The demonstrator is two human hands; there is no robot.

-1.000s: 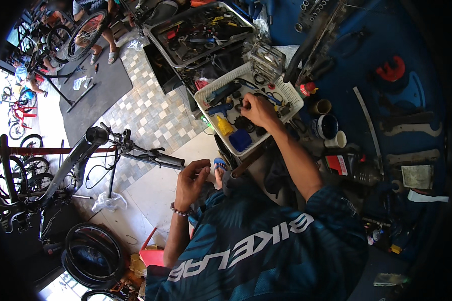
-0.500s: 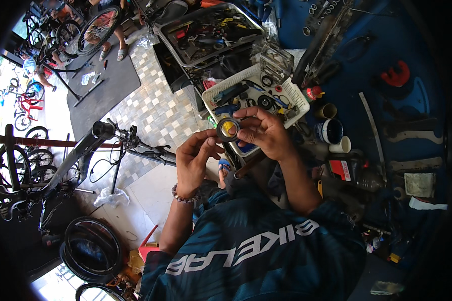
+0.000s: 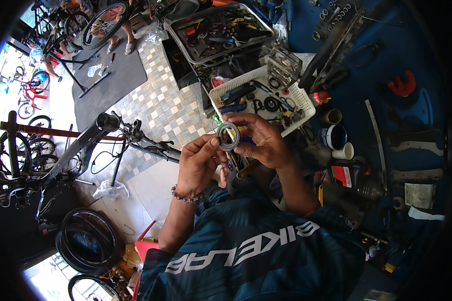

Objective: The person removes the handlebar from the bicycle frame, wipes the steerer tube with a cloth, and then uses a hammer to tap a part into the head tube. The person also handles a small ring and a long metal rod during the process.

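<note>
A round metal ring [image 3: 229,147], which looks like a bicycle bearing, is held up in front of my chest with its open centre facing me. My left hand [image 3: 197,163] pinches its left edge between thumb and fingers; a beaded bracelet is on that wrist. From the other side, my right hand [image 3: 266,143] grips the ring, its thumb at the lower right edge and its fingers curved over the top. Just beyond the hands stands a cream plastic basket [image 3: 306,99] with tools and small parts in it.
Behind the basket lies a grey tray [image 3: 182,49] of tools. A bicycle frame [image 3: 80,150] hangs on a stand at left, above loose tyres [image 3: 68,251]. Cups, a bottle [image 3: 370,183] and metal tools cover the blue bench [image 3: 359,83] at right. Another person's legs [image 3: 129,36] show far left.
My left thumb and fingers have closed onto the ring's left edge. The ring has turned a little, and the whole view has shifted slightly.
</note>
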